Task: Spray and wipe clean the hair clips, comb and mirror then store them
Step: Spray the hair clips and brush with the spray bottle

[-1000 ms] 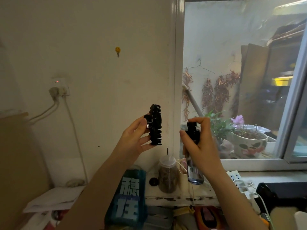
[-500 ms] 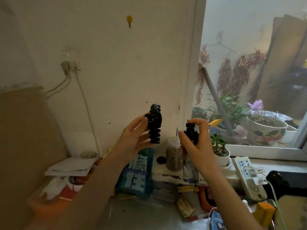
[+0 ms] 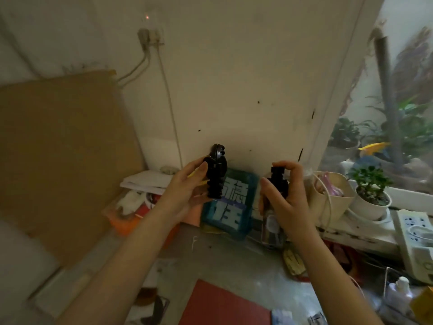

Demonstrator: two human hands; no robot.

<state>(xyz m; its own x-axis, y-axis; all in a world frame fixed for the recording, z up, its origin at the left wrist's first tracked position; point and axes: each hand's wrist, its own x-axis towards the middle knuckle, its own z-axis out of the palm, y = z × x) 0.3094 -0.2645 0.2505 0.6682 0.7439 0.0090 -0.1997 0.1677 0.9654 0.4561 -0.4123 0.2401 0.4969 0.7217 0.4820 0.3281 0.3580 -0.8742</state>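
Note:
My left hand (image 3: 185, 191) holds a black claw hair clip (image 3: 216, 171) upright in front of the wall, thumb on its hinge. My right hand (image 3: 287, 200) grips a clear spray bottle with a black nozzle (image 3: 277, 181), index finger resting on top of the pump, nozzle facing left toward the clip. Clip and bottle are a hand's width apart. Comb and mirror are not visible.
A teal box with white characters (image 3: 230, 205) leans against the wall behind my hands. A beige basket (image 3: 332, 195), a potted plant (image 3: 371, 195) and a power strip (image 3: 417, 240) sit on the sill at right. A red mat (image 3: 220, 306) lies on the grey tabletop; cardboard (image 3: 58, 148) stands left.
The camera has tilted down, so both hands with clip and bottle sit lower over the cluttered table. The clip has turned slightly in my left hand.

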